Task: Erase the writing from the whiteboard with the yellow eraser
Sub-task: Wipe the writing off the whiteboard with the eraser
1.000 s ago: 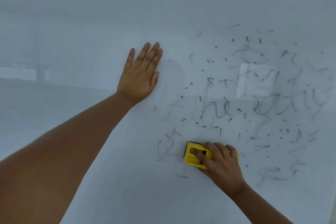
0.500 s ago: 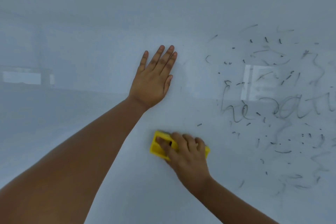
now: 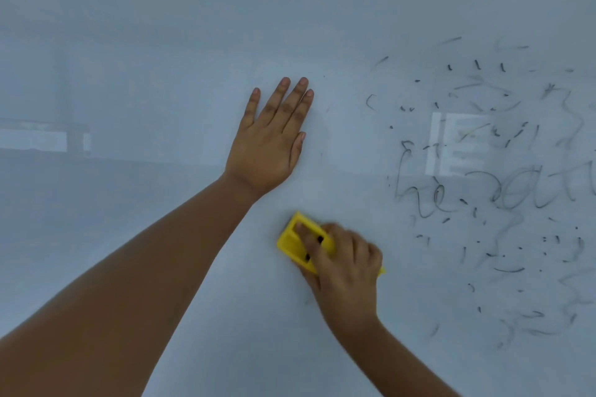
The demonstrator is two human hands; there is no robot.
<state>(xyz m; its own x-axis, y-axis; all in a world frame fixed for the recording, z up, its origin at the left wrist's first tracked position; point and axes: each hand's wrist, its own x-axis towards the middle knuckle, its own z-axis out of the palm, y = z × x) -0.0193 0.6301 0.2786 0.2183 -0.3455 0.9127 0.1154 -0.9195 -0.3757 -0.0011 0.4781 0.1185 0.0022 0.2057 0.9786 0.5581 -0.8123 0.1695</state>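
Yellow plastic catches the eye first: one yellow eraser (image 3: 295,243), a flat block with a rectangular recess in its back, pressed against the whiteboard (image 3: 161,42) low and just right of centre. The right hand (image 3: 346,271) is clamped over it, fingers curled down across the top so that only the left half of the block shows, plus a sliver of yellow poking out past the knuckles on the right. The hand looks a little blurred.

Above it, close but not touching, the left hand (image 3: 274,142) lies flat on the board, fingers straight and together, holding nothing. Two bare forearms, two hands, one eraser.

Further off to the right sits the writing (image 3: 483,196), smeared grey marker mostly broken into flecks and squiggles. A cursive "he" can be read, then something like "eat", running off the edge; the rest is illegible. A pale rectangular reflection (image 3: 458,145) overlaps it.
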